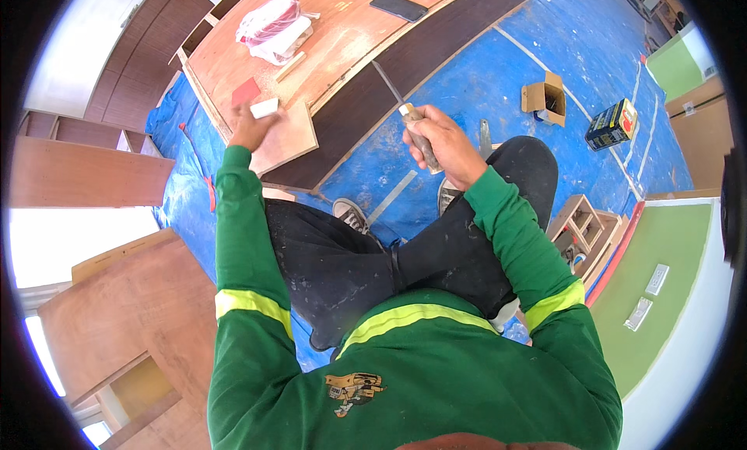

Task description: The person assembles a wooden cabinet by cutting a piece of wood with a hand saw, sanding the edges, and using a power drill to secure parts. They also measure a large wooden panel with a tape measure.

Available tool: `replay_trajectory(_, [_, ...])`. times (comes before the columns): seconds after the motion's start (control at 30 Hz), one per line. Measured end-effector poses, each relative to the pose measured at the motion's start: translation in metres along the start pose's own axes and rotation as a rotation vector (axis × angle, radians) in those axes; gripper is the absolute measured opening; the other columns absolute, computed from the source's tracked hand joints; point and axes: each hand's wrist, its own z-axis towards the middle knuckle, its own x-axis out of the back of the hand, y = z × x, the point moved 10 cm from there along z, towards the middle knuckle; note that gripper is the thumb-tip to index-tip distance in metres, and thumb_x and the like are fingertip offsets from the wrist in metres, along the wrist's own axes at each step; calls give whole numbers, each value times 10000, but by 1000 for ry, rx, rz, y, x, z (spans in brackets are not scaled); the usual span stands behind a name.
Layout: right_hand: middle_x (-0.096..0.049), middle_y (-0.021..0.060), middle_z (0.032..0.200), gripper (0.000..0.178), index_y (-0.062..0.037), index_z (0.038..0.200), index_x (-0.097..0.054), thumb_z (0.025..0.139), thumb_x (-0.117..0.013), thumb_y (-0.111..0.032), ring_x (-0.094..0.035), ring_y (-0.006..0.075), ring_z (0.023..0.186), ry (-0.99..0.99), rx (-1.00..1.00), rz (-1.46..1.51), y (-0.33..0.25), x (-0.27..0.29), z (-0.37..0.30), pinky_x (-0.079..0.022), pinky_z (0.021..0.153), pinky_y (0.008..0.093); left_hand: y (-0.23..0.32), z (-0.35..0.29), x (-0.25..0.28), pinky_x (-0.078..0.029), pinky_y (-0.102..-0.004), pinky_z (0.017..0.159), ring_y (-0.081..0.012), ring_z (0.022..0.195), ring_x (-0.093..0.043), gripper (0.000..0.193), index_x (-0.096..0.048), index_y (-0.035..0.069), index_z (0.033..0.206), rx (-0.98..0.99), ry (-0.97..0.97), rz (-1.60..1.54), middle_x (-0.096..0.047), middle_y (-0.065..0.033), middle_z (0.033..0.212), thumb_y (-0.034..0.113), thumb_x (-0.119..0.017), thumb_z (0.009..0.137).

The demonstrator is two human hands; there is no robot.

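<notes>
1. Right hand (447,143): fingers clamped round the handle of the chisel (406,110), blade angled up and away from the body. A firm grip and controlled strokes should serve best.
2. Left hand (250,129): fingers seemingly pinching the white block (264,108) by the pale board (294,139); better kept out of the blade's path.
3. Beyond, the red sheet (246,92) and wood strip (289,66) lie near; leave them working room.

Left hand (252,129) extended forward, right hand (442,143) curled tight
</notes>
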Motion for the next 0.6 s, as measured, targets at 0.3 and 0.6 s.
replay_trajectory(0.3, [-589,25,826,381,-25,1220,-578,1101,-591,-387,-545,86,577,117,69,-129,18,-8,-7,-453,484,269,106,-74,-11,-336,-599,1231,-445,1535,-356,1443,-266,130,1692,-206,-256,432,-371,-280,1620,468,-1013,506])
replay_trajectory(0.6, [-582,24,858,321,-29,1228,-566,1116,-580,-330,-561,77,668,107,389,-121,-22,-8,-26,-479,570,267,215,-148,87,-395,-525,1218,-462,1426,-442,1316,-219,-13,1669,-444,176,-28,-405,-297,1529,295,-973,635])
